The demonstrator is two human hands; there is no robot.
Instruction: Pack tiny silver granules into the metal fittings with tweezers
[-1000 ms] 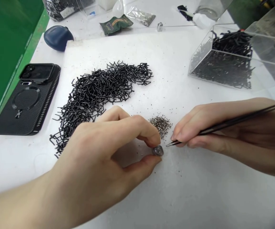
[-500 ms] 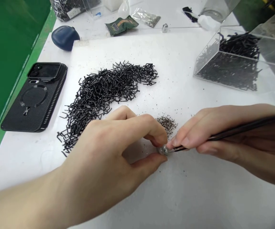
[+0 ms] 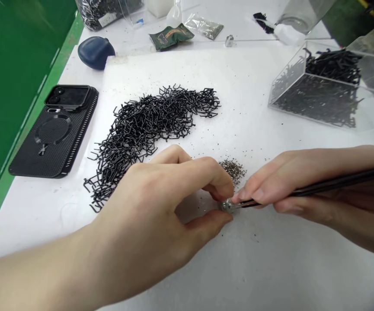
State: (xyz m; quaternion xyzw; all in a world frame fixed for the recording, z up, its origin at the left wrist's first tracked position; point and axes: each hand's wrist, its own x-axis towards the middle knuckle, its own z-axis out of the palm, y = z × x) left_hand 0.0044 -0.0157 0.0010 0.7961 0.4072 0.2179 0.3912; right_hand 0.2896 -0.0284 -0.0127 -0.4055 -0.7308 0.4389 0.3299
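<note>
Between the thumb and forefinger of my left hand [image 3: 170, 207] is a small shiny metal piece [image 3: 227, 205], gripped close to the white surface. My right hand [image 3: 316, 185] is closed around black tweezers [image 3: 339, 181]. Their tips meet the right side of the metal piece; whether they pinch something there is too small to tell. Just behind the fingertips lies a little heap of tiny brownish metallic bits [image 3: 234, 169]. A curved pile of short, bent black pieces [image 3: 151, 119] spreads beyond my left hand.
A black phone [image 3: 53, 131] lies at the left, below a dark blue rounded object [image 3: 96, 52]. At the right stands a clear box [image 3: 316, 99] of black pieces. Along the back are a green packet [image 3: 171, 36], a clear bag [image 3: 206, 26] and another small metal piece [image 3: 229, 41].
The whole scene has shifted slightly rightward in view. Both hands keep the same hold on the metal piece and the tweezers.
</note>
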